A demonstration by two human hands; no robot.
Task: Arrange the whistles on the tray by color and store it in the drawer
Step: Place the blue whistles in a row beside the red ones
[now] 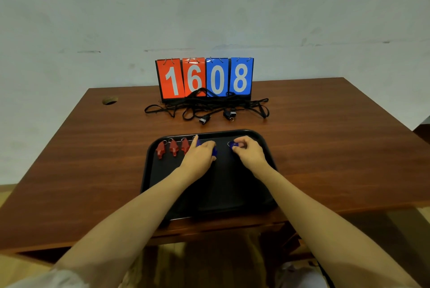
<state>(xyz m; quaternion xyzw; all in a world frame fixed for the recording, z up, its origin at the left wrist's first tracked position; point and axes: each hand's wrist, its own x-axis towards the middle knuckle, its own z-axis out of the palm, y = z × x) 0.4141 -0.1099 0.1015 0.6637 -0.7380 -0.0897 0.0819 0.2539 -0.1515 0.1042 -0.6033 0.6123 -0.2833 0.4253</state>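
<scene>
A black tray [209, 194] lies on the wooden table near its front edge. Three red whistles [173, 147] stand in a row along the tray's far left side, rings pointing away. My left hand [199, 156] lies over blue whistles [214, 151] just right of the red row, fingers curled around them; the whistles are mostly hidden. My right hand [249, 151] pinches another blue whistle [234, 145] near the tray's far right, its ring showing at the fingertips.
A flip scoreboard [204, 77] reading 1608 stands at the back of the table [93, 159]. Black lanyards [207, 107] with two black whistles lie tangled in front of it. A round cable hole [109, 100] is at the far left.
</scene>
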